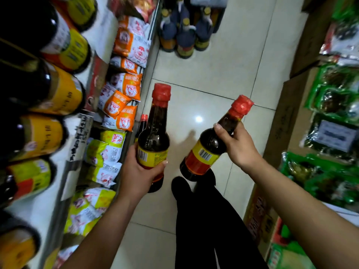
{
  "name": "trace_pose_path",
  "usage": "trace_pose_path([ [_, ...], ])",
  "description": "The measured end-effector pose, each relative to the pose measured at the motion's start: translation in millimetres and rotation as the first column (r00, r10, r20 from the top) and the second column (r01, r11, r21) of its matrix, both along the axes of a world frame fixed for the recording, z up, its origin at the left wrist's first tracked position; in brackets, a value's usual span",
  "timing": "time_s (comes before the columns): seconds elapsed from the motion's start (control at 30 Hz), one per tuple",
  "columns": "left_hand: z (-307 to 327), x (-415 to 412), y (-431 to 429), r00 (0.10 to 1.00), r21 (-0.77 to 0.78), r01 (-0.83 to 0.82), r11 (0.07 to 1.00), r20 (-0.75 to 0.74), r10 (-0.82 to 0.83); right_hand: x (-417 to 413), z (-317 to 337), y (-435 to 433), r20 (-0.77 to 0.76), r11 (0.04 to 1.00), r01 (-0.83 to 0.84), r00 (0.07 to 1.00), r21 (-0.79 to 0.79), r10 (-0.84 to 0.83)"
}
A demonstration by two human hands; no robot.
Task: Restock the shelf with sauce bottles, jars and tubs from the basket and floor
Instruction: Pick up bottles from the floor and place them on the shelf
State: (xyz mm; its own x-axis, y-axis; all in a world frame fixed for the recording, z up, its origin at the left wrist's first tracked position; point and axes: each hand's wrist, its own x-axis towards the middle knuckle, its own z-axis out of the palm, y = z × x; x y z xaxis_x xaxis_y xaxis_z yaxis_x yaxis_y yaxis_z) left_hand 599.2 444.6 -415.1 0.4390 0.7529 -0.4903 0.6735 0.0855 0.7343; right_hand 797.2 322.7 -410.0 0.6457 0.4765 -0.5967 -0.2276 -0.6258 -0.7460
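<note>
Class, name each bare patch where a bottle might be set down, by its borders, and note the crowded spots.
Bare: the floor tiles between the sachets, the cardboard boxes and the floor bottles. Crowded: big bottles pack the upper shelf; sachets fill the tier below.

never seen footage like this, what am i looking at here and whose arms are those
No machine here: one camera worn on a person's head looks down, so both arms are theirs. The left hand grips a dark sauce bottle round its label; the right hand holds a second bottle near its neck, tilted. Left is a shelf of large bottles and sachets. A cluster of bottles stands on the tiled floor ahead; green packets lie in boxes on the right.
</note>
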Motion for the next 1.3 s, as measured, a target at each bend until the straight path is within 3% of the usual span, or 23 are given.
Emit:
trace_pose_path([
  [0.53,254.5,-36.1,-42.5,0.955,0.075,-0.281,0.957,0.12,0.271,-23.0,259.5,-39.8,0.159,0.984,-0.077,0.986,0.16,0.052],
  [0.9,349.5,-56.5,-49.1,0.884,0.117,-0.395,0.911,0.318,0.342,-27.1,354.2,-27.7,0.285,0.93,-0.223,0.949,0.293,0.138],
  [1.13,378.6,-72.1,-67.5,0.793,0.161,-0.555,0.816,0.397,0.461,-26.9,390.8,-12.1,0.363,0.839,-0.413,0.887,0.354,0.284],
  [1.3,396.0,-89.3,-91.5,0.71,0.143,-0.669,0.729,0.414,0.57,-27.3,409.0,5.8,0.414,0.773,-0.562,0.804,0.296,0.426],
])
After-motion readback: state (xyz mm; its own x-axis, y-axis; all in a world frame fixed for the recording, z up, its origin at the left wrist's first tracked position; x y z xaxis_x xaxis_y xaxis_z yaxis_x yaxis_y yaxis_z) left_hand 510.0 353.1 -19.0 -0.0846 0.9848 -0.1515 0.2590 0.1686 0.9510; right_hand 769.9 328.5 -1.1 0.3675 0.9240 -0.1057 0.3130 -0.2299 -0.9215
